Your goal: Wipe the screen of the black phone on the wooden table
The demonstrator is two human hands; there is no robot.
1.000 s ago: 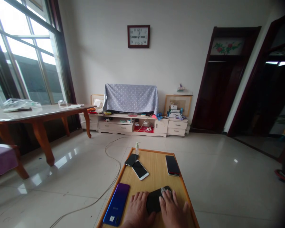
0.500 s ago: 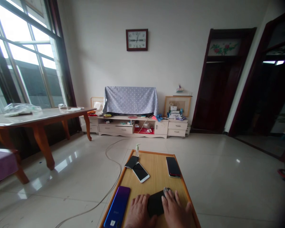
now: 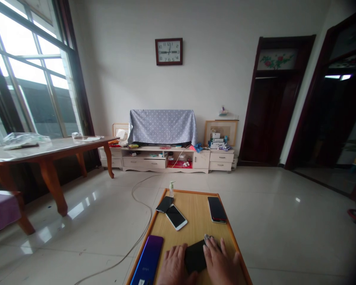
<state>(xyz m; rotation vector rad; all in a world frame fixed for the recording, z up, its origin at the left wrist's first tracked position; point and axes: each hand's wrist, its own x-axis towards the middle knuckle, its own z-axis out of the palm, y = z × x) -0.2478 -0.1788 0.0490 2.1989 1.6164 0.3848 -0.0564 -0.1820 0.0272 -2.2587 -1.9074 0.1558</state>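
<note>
My left hand (image 3: 174,264) and my right hand (image 3: 222,263) lie flat on a small wooden table (image 3: 195,221), pressing a black phone-sized object (image 3: 195,256) between them from both sides. A small grey piece (image 3: 207,238) shows at its far corner, by my right fingertips. To the left of my left hand lies a purple-blue phone (image 3: 149,260). Farther off on the table are a white phone (image 3: 176,217), a black phone (image 3: 164,204) and a dark phone with a red rim (image 3: 216,209).
A small pump bottle (image 3: 171,189) stands at the table's far edge. A white cable (image 3: 136,221) trails over the tiled floor. A long wooden table (image 3: 47,146) stands at left, a cloth-covered TV unit (image 3: 163,150) at the far wall, dark doorways at right.
The view has tipped up slightly, so the table and hands sit lower in frame. Both hands stay on the black object.
</note>
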